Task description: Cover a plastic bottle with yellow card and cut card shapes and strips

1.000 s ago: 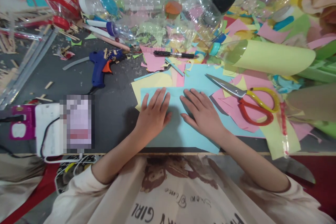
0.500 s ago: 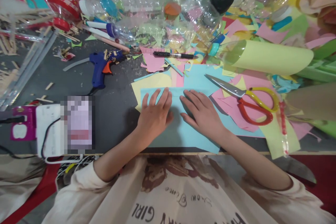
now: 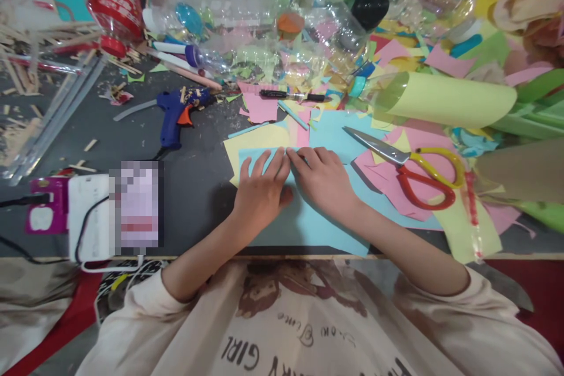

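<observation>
A sheet of light blue paper (image 3: 304, 226) lies at the table's front edge, with a narrow folded strip along its far side. On its left half my left hand (image 3: 262, 188) rests with fingers spread, the tips on that fold. My right hand (image 3: 324, 179) lies palm down beside it, fingers bent a little and tips on the same fold, close to the left forefinger. Neither hand grips anything. To the right, scissors (image 3: 405, 158) with one yellow and one red handle lie partly open on pink paper (image 3: 388, 182). Pale yellow paper (image 3: 233, 147) sticks out under the blue sheet.
A blue glue gun (image 3: 171, 120) lies at the left, behind a power bank (image 3: 90, 217) and a blurred-out phone (image 3: 140, 205). A black pen (image 3: 291, 95), clear plastic bottles (image 3: 259, 53) and paper scraps cover the back. A bottle wrapped in yellow paper (image 3: 458, 98) lies at the right.
My right hand has slid left along the fold until its fingertips meet the left hand's, and its fingers have bent more. My left hand stays on the paper. The view has shifted slightly.
</observation>
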Motion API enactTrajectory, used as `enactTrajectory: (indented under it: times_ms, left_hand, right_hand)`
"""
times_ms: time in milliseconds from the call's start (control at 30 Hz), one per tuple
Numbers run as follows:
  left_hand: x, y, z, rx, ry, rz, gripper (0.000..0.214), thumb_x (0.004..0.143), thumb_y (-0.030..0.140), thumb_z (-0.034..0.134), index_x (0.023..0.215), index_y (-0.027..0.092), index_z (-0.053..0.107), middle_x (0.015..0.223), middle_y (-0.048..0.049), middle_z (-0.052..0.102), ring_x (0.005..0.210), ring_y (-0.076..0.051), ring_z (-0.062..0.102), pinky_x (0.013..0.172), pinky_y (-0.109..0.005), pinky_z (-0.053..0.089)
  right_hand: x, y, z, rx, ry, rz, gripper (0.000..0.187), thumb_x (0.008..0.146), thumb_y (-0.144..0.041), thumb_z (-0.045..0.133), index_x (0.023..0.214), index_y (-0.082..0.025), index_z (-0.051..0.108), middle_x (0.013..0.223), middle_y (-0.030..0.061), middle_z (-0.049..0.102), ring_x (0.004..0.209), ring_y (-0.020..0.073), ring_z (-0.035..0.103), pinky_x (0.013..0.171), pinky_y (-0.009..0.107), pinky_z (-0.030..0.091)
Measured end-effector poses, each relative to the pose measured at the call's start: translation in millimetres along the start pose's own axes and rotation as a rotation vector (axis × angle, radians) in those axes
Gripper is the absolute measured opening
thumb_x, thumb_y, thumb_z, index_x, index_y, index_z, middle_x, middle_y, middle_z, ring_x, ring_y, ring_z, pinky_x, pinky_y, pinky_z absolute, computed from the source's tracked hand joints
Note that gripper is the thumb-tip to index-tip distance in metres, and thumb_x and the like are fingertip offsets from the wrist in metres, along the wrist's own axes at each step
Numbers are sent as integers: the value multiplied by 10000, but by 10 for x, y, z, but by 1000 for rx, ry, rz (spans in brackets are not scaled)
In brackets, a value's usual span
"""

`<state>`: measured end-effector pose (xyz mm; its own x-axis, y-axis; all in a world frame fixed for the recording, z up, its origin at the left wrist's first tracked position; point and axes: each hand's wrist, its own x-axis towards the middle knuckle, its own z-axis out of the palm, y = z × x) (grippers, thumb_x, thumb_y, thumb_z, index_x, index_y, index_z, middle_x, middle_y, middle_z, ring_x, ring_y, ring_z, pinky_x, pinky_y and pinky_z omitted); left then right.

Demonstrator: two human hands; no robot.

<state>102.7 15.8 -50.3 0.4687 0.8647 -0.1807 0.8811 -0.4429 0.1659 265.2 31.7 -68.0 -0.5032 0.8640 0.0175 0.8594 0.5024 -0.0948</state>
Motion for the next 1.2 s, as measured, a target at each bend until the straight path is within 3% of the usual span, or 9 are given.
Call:
enactTrajectory:
  times_ms: [267,533,867,1200]
  left_hand:
    - [-85,-157,8,-55,102,-5,461,1004,298,457,1431,144,536,1483,-192,547,1357,-323,539,1055,-473,460]
    - [-272,-369,-11,12,136,-139,466,1007,343,449,1430,172,546,1456,-170,580,1309,-359,557,973,-491,464]
    - [-285,-278,105,-31,212,-318,426,996,412,480,1392,308,595,1481,-126,567,1331,-394,479,963,-539,364]
    - [-222,-280,161,-26,240,-317,428,986,430,483,1354,270,634,1455,-176,565,1302,-407,462,936,-535,370]
  right_hand:
    - [-141,105,-36,-29,8,72,456,927,-89,430,1359,-84,577,1108,165,656,910,271,523,738,383,394]
    - [-399,373,-18,-113,97,171,426,925,-102,420,1312,-119,597,1049,142,646,872,265,509,766,394,396]
    - [-498,488,171,-7,305,223,353,953,-169,456,1261,-195,627,1037,119,631,916,261,507,828,416,412]
    - [-475,526,217,96,434,222,279,953,-194,491,1175,-206,661,966,100,613,885,252,556,834,433,485]
